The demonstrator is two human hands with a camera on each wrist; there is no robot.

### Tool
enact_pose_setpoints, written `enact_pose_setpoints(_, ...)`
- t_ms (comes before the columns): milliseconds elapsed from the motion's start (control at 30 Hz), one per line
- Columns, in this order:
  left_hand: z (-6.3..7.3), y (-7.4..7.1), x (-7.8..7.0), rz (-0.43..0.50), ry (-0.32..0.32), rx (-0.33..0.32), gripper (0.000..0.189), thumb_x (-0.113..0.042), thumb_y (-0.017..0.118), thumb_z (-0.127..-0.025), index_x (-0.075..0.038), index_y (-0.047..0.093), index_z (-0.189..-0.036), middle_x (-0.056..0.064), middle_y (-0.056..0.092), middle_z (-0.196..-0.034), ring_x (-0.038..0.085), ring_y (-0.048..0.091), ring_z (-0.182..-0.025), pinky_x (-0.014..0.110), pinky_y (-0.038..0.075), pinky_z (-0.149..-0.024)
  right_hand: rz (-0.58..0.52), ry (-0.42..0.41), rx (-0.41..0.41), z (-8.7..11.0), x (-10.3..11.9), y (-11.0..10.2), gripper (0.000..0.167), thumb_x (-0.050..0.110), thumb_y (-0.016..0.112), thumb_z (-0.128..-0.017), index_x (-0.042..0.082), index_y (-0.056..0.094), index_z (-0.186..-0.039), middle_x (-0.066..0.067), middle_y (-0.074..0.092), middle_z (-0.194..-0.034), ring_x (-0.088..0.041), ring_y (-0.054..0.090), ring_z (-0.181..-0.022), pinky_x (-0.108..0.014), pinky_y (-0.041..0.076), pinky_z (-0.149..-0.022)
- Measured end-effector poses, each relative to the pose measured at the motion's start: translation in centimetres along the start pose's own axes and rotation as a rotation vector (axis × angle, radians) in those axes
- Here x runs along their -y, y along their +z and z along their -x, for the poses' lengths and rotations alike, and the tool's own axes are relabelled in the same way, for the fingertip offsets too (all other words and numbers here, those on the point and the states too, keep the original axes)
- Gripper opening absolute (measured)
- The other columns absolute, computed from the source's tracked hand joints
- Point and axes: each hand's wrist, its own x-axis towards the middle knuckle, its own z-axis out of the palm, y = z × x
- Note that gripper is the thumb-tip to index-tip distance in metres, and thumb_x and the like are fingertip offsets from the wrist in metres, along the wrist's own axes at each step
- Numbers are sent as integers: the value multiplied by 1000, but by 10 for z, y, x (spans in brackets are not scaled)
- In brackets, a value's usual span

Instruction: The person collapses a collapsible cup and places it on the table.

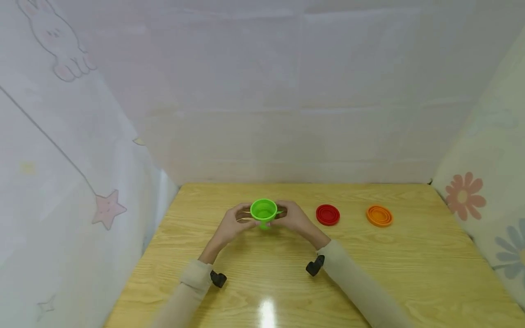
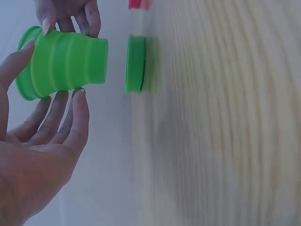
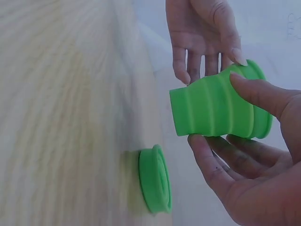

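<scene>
Between my two hands is a green collapsible cup point(image 1: 264, 210), pulled out to its full stepped height and raised off the table. In the left wrist view its ridged side point(image 2: 66, 59) shows, with a gap below its base. My left hand point(image 1: 233, 224) holds it from the left, thumb on the near side and fingers behind. From the right, my right hand point(image 1: 294, 217) grips it with thumb point(image 3: 256, 92) and fingers around the wall. A flat green ringed disc point(image 3: 155, 179), like a folded cup, lies on the table; the held cup and hands mostly hide it in the head view.
On the wooden table point(image 1: 266, 269), a flat red folded cup point(image 1: 327, 214) lies right of my hands. Farther right lies a flat orange folded cup point(image 1: 379, 215). Pale printed cloth point(image 1: 246, 91) hangs behind the table and along both sides.
</scene>
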Motion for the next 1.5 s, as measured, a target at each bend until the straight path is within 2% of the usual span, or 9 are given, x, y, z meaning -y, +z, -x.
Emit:
enact_pose_setpoints(167, 4, 26, -7, -28, 8, 76, 69, -25, 85, -91, -16, 53, -152, 16, 61, -145, 42, 65, -128, 44, 63, -102, -12, 15, 8, 32, -9, -11, 57, 18, 88, -87, 12, 66, -139, -10, 71, -134, -26, 73, -115, -41, 64, -99)
enact_pose_setpoints(300, 2, 43, -10, -59, 26, 88, 70, -25, 87, -89, -20, 55, -151, 10, 63, -145, 37, 66, -127, 46, 61, -104, -24, 41, -7, 51, -12, -18, 60, 20, 88, -87, 14, 64, -142, -10, 71, -136, -25, 74, -114, -41, 64, -99)
enact_pose_setpoints(400, 2, 54, -10, -82, 20, 86, 70, -25, 88, -88, -23, 56, -150, 5, 63, -145, 32, 67, -127, 46, 60, -107, -25, 35, -10, 64, -14, -24, 61, 18, 87, -87, 10, 62, -143, -14, 69, -137, -27, 73, -115, -40, 64, -99)
enact_pose_setpoints(533, 4, 67, -10, -77, 23, 96, 69, -22, 88, -87, -19, 56, -149, 6, 64, -145, 33, 68, -125, 46, 60, -107, -11, 12, 5, 81, -14, -29, 63, 17, 87, -88, 4, 60, -144, -20, 67, -138, -29, 74, -115, -35, 64, -97)
enact_pose_setpoints(700, 8, 81, -13, -66, 39, 140, 70, -21, 88, -88, -20, 56, -150, 6, 65, -144, 32, 69, -123, 39, 62, -102, 2, 35, 8, 97, -13, -35, 62, 19, 88, -87, 4, 62, -141, -19, 68, -135, -29, 73, -114, -30, 64, -95)
enact_pose_setpoints(867, 9, 88, -17, -87, 43, 146, 67, -24, 86, -90, -22, 55, -150, 3, 66, -140, 29, 69, -122, 38, 62, -102, 0, 31, 19, 102, -13, -39, 63, 20, 88, -87, 6, 62, -142, -18, 68, -136, -29, 72, -115, -28, 63, -95)
enact_pose_setpoints(1133, 11, 89, -17, -52, 37, 163, 66, -19, 83, -93, -21, 52, -151, 5, 68, -142, 27, 70, -123, 34, 62, -102, -19, 36, 57, 102, -14, -42, 60, 24, 87, -88, 9, 63, -141, -14, 69, -135, -24, 72, -115, -24, 61, -95)
enact_pose_setpoints(1367, 12, 93, -15, -41, -16, 163, 64, -28, 78, -97, -18, 51, -154, 10, 67, -143, 31, 70, -125, 39, 63, -102, -85, 84, 54, 107, -17, -45, 64, 29, 83, -92, 10, 57, -147, -12, 69, -137, -26, 71, -118, -27, 63, -94)
enact_pose_setpoints(1500, 12, 98, -15, -12, -40, 179, 63, -24, 74, -100, -13, 47, -157, 14, 66, -144, 32, 70, -126, 38, 63, -102, -119, 118, 37, 110, -17, -46, 73, 29, 83, -93, 7, 49, -153, -17, 63, -144, -29, 69, -122, -28, 63, -93)
